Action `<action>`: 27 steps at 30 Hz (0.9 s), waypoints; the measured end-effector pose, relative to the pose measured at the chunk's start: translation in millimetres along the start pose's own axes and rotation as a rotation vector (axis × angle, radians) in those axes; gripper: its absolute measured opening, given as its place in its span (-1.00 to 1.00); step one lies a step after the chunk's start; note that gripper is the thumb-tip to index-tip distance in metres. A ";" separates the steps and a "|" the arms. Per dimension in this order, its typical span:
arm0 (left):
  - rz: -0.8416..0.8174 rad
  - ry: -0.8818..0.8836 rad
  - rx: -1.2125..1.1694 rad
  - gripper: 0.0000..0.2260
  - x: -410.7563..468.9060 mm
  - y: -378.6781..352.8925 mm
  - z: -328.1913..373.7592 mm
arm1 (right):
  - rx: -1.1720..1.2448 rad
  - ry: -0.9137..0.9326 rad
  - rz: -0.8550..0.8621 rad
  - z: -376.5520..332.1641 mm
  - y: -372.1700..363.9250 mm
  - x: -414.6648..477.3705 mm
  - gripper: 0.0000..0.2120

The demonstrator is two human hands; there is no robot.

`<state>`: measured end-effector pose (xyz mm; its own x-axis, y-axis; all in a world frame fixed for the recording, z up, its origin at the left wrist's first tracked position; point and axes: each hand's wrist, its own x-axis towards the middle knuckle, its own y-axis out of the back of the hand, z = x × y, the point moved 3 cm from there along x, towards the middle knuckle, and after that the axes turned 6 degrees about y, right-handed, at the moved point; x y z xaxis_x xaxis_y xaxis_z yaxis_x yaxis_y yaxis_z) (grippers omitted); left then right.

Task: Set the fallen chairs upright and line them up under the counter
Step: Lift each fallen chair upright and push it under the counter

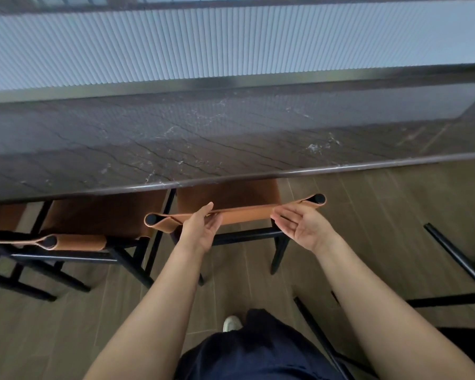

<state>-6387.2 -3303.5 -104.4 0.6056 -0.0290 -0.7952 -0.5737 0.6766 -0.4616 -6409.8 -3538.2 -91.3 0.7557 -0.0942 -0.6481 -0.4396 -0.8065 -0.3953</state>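
A chair with a tan leather seat and back strap on a black frame stands upright, its seat partly under the dark marble counter. My left hand and my right hand are both at the back strap, palms facing each other, fingers straight against the leather. A second upright chair stands to its left under the counter. Black legs of a fallen chair lie on the floor at the right.
A third tan seat shows at the far left edge. More black chair legs lie near my feet at lower right. Wood-look floor spreads below, and a ribbed white wall rises behind the counter.
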 end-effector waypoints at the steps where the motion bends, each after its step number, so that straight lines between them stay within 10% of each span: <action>1: -0.009 -0.010 0.017 -0.78 -5.2 -1.3 -4.2 | 0.013 0.003 -0.018 -0.9 3.1 -6.5 -0.79; 8: -0.127 -0.134 0.167 -0.55 -49.2 -5.0 -41.1 | 0.038 0.022 -0.103 1.3 29.2 -54.9 -0.70; 13: -0.190 -0.192 0.329 -0.83 -78.7 -4.7 -72.5 | -0.031 0.078 -0.147 1.4 55.1 -95.8 -0.71; 27: -0.336 -0.261 0.674 -0.73 -137.9 2.4 -126.8 | -0.217 0.346 0.075 39.1 144.4 -196.7 -0.76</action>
<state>-6542.0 -3391.2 -45.7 0.8445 -0.1937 -0.4992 0.0692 0.9639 -0.2570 -6640.9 -3613.4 -46.4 0.8604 -0.3180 -0.3983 -0.4150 -0.8907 -0.1853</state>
